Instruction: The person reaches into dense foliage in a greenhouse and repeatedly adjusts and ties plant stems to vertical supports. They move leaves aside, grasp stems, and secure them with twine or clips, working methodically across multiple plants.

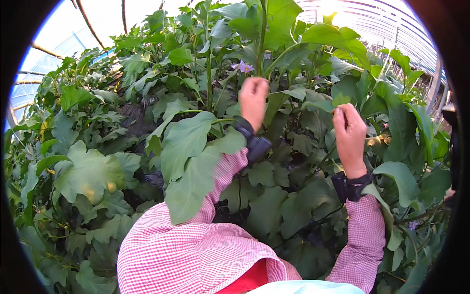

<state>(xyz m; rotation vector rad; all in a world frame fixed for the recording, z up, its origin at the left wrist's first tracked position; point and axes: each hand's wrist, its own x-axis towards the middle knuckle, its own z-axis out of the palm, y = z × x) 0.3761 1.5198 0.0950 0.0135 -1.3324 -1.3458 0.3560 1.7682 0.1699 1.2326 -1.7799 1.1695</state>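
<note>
Both my hands are raised among tall leafy eggplant plants. My left hand [254, 103] is curled just below a purple eggplant flower [245, 67] and beside an upright green stem [261, 44]; whether its fingers hold anything is hidden. My right hand [349, 136] has thumb and forefinger pinched together at the edge of a green leaf [323, 105]; what lies between the fingertips is too small to tell. Dark bands circle both wrists over checked sleeves. Large eggplant leaves [191, 147] hang over my left forearm, and another leaf touches my right sleeve.
Dense eggplant foliage [88, 169] surrounds both arms on every side. Another upright stem [209, 73] stands left of my left hand. Dark ground cover [136, 117] shows between plants. Greenhouse hoops [86, 22] and metal posts [435, 84] rise behind. A purple flower [413, 225] is low at right.
</note>
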